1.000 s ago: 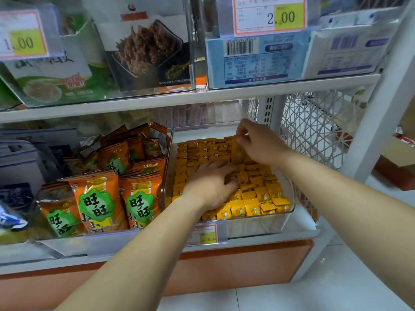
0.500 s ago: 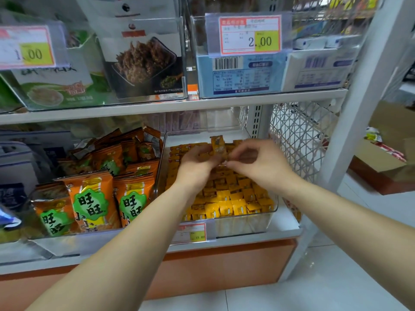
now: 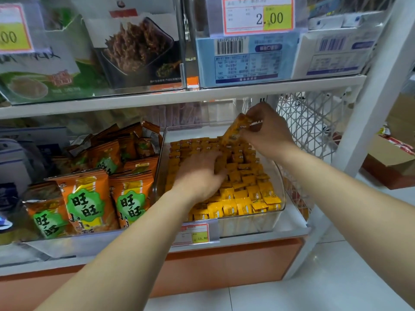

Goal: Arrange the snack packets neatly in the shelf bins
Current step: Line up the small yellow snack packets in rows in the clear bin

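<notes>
At nine o'clock in the view, orange snack bags (image 3: 89, 198) with green badges stand packed upright in a clear tub on a white shop shelf (image 3: 294, 221). Just right of them, near the centre, the left hand (image 3: 199, 173) lies palm down with fingers stretched out. It grips nothing and presses on the rows of small yellow packets (image 3: 244, 198) that fill a clear bin (image 3: 251, 224). At about one o'clock from that hand, raised above the back rows, is a lifted packet (image 3: 234, 131) — the piece in play. The right hand (image 3: 267, 133) pinches its upper end between thumb and fingertips. Its long axis tilts from seven o'clock up to one o'clock, and its lower end points down at the back rows, near the left hand's fingertips. The right hand is the nearer one, since it holds the piece, so the coming move likely means lowering it toward seven o'clock into a gap, while the left hand seems placed to steady the rows. Whether this is one packet or several pressed together cannot be told. A price tag (image 3: 195, 234) is clipped to the shelf edge at the bin's seven o'clock. At three o'clock a white wire mesh panel (image 3: 314, 122) closes the shelf's end — beyond it a cardboard box (image 3: 390, 158) sits on pale floor tiles (image 3: 314, 288).
</notes>
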Tool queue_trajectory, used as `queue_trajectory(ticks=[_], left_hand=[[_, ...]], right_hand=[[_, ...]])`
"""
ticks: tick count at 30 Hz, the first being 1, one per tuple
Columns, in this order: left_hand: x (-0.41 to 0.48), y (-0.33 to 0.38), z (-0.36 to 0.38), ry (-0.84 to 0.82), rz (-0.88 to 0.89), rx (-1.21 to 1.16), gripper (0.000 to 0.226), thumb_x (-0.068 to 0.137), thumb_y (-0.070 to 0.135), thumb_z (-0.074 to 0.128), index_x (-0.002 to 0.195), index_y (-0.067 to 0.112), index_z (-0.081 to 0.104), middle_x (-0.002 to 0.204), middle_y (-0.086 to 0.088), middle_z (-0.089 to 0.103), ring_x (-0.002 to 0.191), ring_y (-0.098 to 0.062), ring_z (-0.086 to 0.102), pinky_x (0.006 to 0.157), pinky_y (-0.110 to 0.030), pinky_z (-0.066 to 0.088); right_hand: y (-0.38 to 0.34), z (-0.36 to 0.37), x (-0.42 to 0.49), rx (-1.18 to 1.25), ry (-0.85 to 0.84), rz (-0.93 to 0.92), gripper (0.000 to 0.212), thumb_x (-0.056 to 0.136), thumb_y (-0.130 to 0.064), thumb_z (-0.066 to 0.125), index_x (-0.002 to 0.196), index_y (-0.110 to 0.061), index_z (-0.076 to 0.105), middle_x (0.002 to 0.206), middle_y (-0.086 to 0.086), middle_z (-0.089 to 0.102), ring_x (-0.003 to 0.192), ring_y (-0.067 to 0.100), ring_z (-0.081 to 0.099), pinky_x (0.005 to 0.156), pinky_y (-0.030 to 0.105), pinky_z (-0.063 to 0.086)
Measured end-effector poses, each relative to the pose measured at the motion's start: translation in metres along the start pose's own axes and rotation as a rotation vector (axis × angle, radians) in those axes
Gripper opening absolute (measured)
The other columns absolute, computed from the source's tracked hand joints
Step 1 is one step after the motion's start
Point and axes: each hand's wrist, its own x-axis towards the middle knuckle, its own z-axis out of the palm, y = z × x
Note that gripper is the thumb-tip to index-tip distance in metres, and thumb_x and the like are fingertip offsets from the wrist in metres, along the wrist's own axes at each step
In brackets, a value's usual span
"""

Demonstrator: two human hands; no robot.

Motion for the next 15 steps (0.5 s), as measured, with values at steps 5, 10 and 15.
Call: queue_trajectory(ticks=[5, 10, 15], left_hand=[[0.002, -0.013, 0.002, -0.137, 0.102, 0.212, 0.049, 0.096, 0.059, 0.041, 0.141, 0.042, 0.043, 0.148, 0.008, 0.048, 0.14, -0.02, 0.035, 0.12, -0.048, 0.018], [0.0, -0.015, 0.002, -0.136, 0.09, 0.156, 0.05, 0.094, 0.059, 0.043, 0.141, 0.04, 0.045, 0.148, 0.008, 0.048, 0.138, -0.021, 0.037, 0.113, -0.046, 0.033], [-0.006, -0.021, -0.002, -0.049, 0.101, 0.111, 0.047, 0.094, 0.05, 0.051, 0.137, 0.033, 0.054, 0.144, 0.006, 0.053, 0.131, -0.021, 0.047, 0.107, -0.039, 0.041]], right_hand=[[0.012, 0.0, -0.002, -0.19, -0.231, -0.038, 0.029, 0.086, -0.023, 0.074, 0.103, -0.034, 0.052, 0.097, -0.013, 0.064, 0.081, 0.006, 0.067, 0.063, 0.02, 0.05], [0.009, -0.003, -0.003, -0.333, -0.271, -0.15, 0.029, 0.089, -0.022, 0.072, 0.104, -0.037, 0.053, 0.098, -0.004, 0.068, 0.081, 0.014, 0.066, 0.074, 0.03, 0.052], [0.003, 0.02, -0.003, -0.894, -0.536, -0.258, 0.025, 0.094, -0.024, 0.055, 0.113, -0.034, 0.067, 0.113, -0.006, 0.067, 0.107, 0.023, 0.06, 0.095, 0.043, 0.046]])
